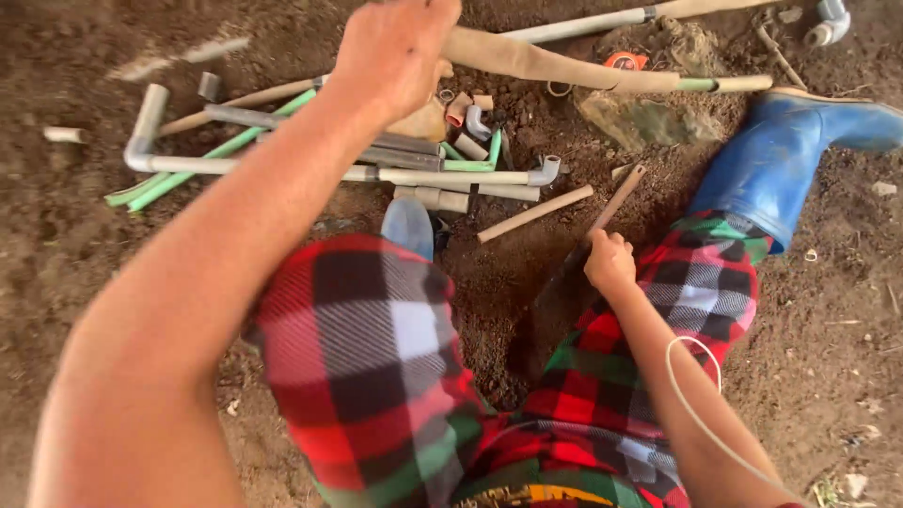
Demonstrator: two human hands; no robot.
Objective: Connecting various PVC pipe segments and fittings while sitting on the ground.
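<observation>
Left hand is raised and closed around a tan handle that slants over the soil. Right hand is clenched on a thin stick between the plaid knees. Grey and green pipes are heaped beyond, beside a blue boot.

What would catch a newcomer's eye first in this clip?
Bright red plaid trousers fill the lower middle, with a blue rubber boot at upper right. The right hand grips a wooden stick over the soil, while the left hand reaches up to a long tan pole above scattered grey and green pipes.
</observation>
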